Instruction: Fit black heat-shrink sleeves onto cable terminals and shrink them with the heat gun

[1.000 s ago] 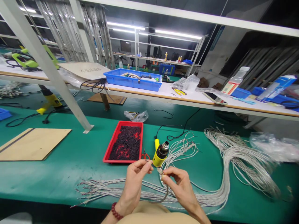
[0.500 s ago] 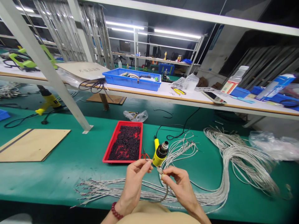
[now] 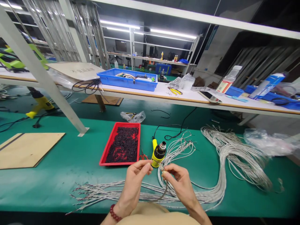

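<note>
Since the earlier frame, the bench and shelf have shifted slightly left in my view, while both hands have kept nearly the same position at lower center. I observe the right hand (image 3: 179,181) holding a small connector (image 3: 161,167) between thumb and index finger, just right of center in the lower half of the frame. The connector is pale, off-white to grey, short and narrow, tilted with its free end toward the upper left; finer detail is too small for me to read. A grey cable (image 3: 166,189) curves down below the right hand. The left hand (image 3: 134,176) has thumb and index fingertips pinched together on a thin dark strand (image 3: 154,160), its exact form unclear to me. Behind the fingertips stands a yellow-and-black heat gun (image 3: 158,153), nozzle up; a red tray (image 3: 110,140) of black pieces (image 3: 124,145) lies left of it.
</note>
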Demonstrator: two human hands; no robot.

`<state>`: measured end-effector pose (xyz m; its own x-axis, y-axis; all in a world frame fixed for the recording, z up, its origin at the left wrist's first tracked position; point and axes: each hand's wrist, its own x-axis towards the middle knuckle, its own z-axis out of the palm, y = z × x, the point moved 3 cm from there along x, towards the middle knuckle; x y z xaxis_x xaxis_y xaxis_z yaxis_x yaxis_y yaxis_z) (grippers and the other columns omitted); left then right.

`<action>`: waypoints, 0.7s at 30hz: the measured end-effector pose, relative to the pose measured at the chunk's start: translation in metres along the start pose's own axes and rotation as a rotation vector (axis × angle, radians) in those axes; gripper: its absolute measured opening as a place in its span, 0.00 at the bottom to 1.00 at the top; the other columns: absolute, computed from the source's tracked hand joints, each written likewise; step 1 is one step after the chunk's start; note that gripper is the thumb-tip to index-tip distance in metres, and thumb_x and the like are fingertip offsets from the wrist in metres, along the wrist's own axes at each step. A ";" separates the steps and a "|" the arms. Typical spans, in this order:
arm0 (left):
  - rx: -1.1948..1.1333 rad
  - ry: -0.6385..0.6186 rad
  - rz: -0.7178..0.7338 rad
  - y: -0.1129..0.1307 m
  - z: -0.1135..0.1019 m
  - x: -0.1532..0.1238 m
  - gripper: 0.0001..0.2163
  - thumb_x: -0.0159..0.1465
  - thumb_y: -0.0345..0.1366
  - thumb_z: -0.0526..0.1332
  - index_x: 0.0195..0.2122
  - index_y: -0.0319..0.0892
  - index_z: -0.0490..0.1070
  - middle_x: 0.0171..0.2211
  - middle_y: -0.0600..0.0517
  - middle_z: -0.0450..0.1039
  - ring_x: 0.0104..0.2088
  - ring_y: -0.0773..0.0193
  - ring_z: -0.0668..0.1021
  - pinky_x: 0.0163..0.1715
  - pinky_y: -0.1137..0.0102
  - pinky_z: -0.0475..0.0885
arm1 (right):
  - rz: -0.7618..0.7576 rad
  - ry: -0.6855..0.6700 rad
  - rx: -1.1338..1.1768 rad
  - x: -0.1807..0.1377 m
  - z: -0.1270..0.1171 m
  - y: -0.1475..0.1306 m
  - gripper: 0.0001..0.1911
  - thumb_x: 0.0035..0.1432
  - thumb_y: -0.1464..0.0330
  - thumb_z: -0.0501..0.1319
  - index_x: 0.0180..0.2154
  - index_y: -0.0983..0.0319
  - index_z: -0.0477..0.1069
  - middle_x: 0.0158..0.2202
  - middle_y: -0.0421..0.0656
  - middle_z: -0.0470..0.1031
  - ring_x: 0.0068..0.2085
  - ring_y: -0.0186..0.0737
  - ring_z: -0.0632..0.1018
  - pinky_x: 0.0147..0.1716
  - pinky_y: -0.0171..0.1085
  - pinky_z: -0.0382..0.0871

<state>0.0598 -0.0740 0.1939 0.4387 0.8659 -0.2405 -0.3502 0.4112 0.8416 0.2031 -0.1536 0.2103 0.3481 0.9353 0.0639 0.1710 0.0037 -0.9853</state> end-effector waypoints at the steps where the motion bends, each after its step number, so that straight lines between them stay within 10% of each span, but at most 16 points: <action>1: -0.008 0.001 0.010 0.001 0.001 0.000 0.11 0.52 0.40 0.69 0.33 0.39 0.79 0.25 0.51 0.76 0.28 0.69 0.73 0.31 0.75 0.67 | -0.001 -0.006 -0.002 0.000 0.001 -0.001 0.06 0.56 0.67 0.63 0.29 0.63 0.73 0.25 0.40 0.73 0.27 0.35 0.72 0.29 0.31 0.66; 21: -0.038 0.066 0.049 0.002 0.001 -0.001 0.10 0.52 0.40 0.69 0.30 0.38 0.78 0.22 0.53 0.74 0.26 0.70 0.72 0.30 0.75 0.67 | 0.013 -0.035 -0.027 -0.005 0.008 -0.001 0.06 0.55 0.67 0.63 0.28 0.64 0.73 0.25 0.41 0.73 0.28 0.36 0.72 0.29 0.32 0.66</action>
<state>0.0592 -0.0742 0.1964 0.3650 0.9017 -0.2318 -0.4015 0.3771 0.8346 0.1933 -0.1553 0.2100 0.3184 0.9469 0.0453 0.1919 -0.0176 -0.9813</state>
